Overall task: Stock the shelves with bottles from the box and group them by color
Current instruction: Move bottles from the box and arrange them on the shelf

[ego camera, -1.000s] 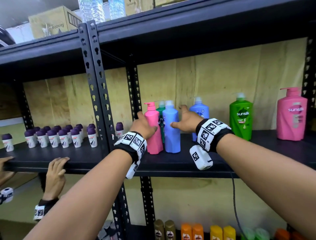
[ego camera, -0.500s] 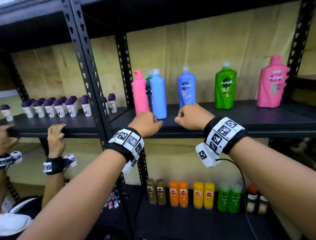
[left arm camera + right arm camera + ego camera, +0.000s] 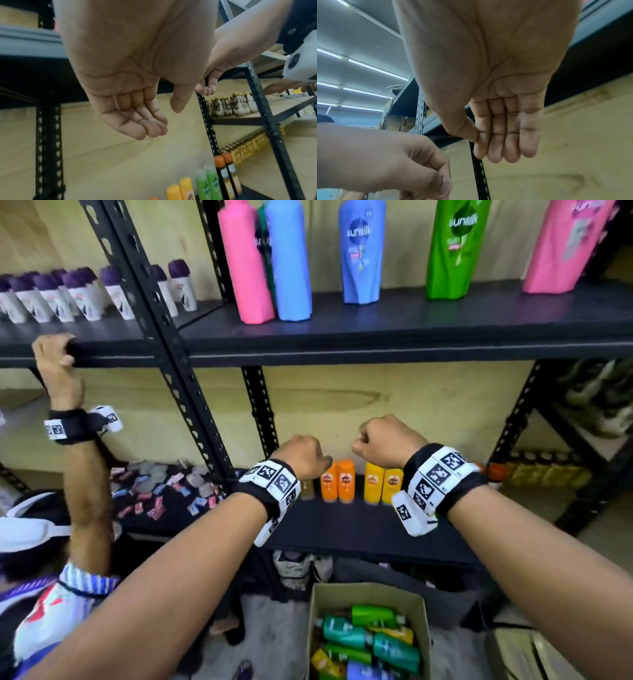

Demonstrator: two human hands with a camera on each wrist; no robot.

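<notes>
both hands, left hand (image 3: 301, 455) and right hand (image 3: 385, 440), are being held empty, fingers loosely curled; the box (image 3: 368, 599) is lying at six o'clock, its bottles (image 3: 373, 642) mostly crosswise, neither hand clearly nearer.

Matt black perforated metal is seen in the shelf uprights (image 3: 161, 337), backed by pale, smooth wood panelling (image 3: 411, 405). Glossy plastic is shown by the tall bottles (image 3: 359, 251) along the top of the frame. The box (image 3: 423, 642) at lower centre appears to be plain brown cardboard, though it is blurred.
</notes>
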